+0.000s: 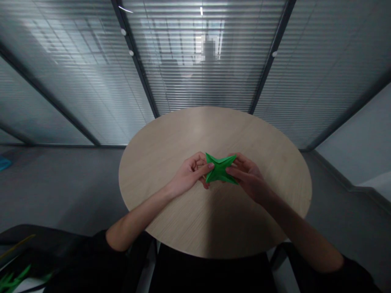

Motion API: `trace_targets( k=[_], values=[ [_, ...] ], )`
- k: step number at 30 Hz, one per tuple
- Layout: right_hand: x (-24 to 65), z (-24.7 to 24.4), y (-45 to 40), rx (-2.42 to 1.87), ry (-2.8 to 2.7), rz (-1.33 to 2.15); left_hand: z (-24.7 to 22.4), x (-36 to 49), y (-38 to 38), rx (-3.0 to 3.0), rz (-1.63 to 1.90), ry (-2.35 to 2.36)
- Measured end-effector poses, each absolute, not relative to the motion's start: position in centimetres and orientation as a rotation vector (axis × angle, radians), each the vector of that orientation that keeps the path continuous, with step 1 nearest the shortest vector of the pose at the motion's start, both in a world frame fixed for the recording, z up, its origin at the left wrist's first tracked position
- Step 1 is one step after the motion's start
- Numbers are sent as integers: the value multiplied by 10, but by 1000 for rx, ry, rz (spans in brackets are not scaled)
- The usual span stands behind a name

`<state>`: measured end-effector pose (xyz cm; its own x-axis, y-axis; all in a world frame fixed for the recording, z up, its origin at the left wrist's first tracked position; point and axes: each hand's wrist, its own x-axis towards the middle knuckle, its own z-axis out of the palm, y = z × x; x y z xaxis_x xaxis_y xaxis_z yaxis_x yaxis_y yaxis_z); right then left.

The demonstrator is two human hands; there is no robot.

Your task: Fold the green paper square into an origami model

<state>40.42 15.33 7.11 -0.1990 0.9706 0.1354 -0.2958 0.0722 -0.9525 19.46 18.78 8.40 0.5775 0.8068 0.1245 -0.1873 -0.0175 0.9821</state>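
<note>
Between my two hands is a green folded paper piece [220, 169] with four pointed corners, like an origami star. My left hand [195, 169] grips its left side, thumb on the front face and fingers curled behind. On the opposite side, my right hand [247, 175] pinches the paper with the thumb on the front and a finger near the upper right corner. Both hands hold it over the middle of the round wooden table [171, 138]. The paper's back and some fingertips are hidden.
Glass panels with horizontal blinds [195, 89] stand behind the table. At the lower left a dark chair [39, 232] holds green items [15, 278] I cannot make out clearly. A blue object [4, 163] lies on the floor at the far left.
</note>
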Motion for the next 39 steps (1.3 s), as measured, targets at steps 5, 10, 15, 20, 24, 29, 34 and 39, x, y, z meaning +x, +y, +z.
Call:
trace_targets(
  k=[5,10,15,20,24,29,34,39],
  values=[
    [405,69,155,-824,-1144,1426,86,193,185,1391,844,506],
    [407,69,157,-825,-1090,1462,80,190,179,1566,962,473],
    [408,70,158,-787,-1041,1507,70,187,179,1874,1125,546],
    [409,72,158,-798,-1044,1533,71,184,182,2165,1253,474],
    [407,73,156,-815,-1088,1451,76,184,182,2244,1267,516],
    [399,73,151,-812,-1173,1176,77,186,181,2227,1388,553],
    [397,70,143,-796,-1245,935,73,186,181,2097,1470,659],
    [400,69,139,-773,-1521,767,73,185,180,2146,1461,703]
  ],
)
